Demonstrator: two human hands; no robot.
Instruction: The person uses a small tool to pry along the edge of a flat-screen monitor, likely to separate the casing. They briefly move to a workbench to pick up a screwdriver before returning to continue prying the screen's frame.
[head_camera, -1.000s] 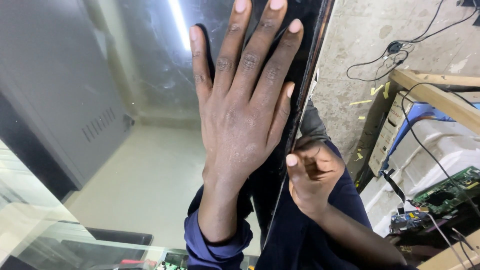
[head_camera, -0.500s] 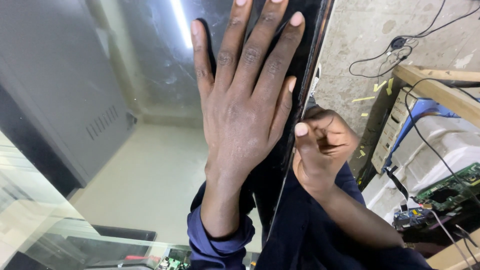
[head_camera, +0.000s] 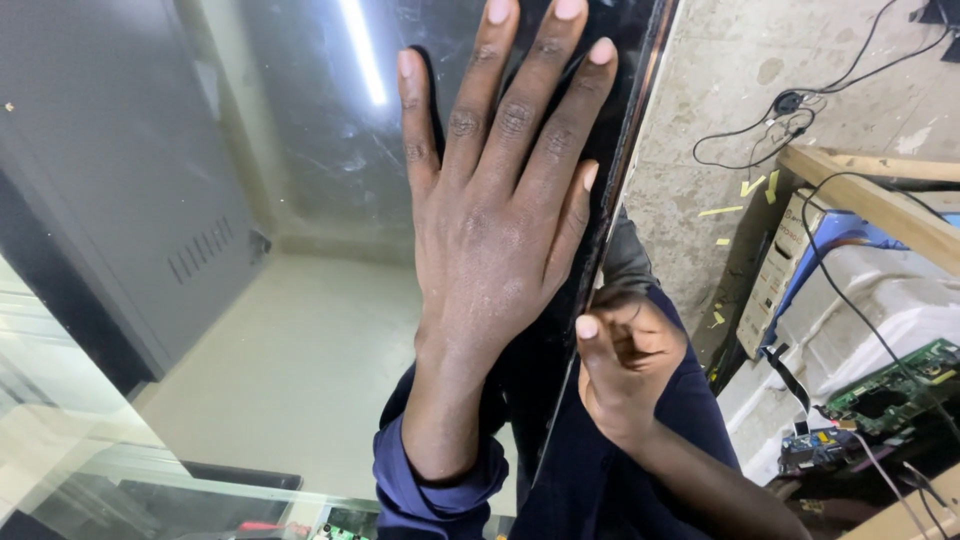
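Left hand (head_camera: 500, 230) fingertips cut by top edge, glossy panel (head_camera: 300, 200) running past three edges, right hand (head_camera: 625, 365) fingers curled behind panel rim, green circuit board (head_camera: 890, 385) partly cropped right

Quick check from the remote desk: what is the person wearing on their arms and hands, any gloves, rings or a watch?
Both hands are bare: no gloves, rings or watch show. The left hand comes out of a dark blue long sleeve with a ribbed-looking cuff bunched at the wrist. The right hand has a bare wrist and forearm; no sleeve shows there. Fingernails are short and unpainted. Dark navy clothing lies beneath the arms.
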